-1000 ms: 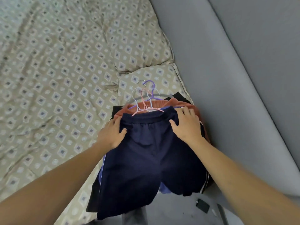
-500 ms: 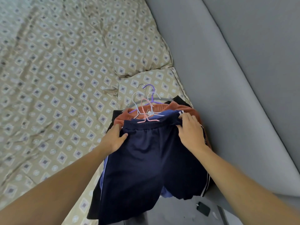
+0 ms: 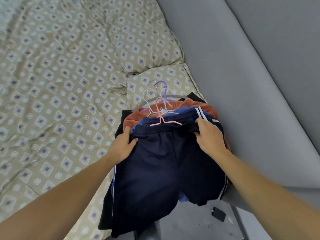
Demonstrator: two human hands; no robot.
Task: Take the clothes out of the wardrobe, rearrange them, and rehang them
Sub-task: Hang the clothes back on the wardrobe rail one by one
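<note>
A stack of clothes on hangers lies at the bed's near right corner. On top are navy shorts. My left hand grips the left end of their waistband and my right hand grips the right end. A pink hanger lies bare just above the waistband. Beneath are blue shorts with white stripes, a rust-coloured garment and a black one. White and purple hanger hooks stick out toward the pillow.
The bed has a beige diamond-patterned sheet and a matching pillow. A grey padded bed frame runs along the right. On the grey floor lies a small black object.
Both hands have pulled the navy shorts' waistband down toward me, off the pink hanger, uncovering the striped blue shorts underneath. My right hand went from resting flat to pinching the waistband.
</note>
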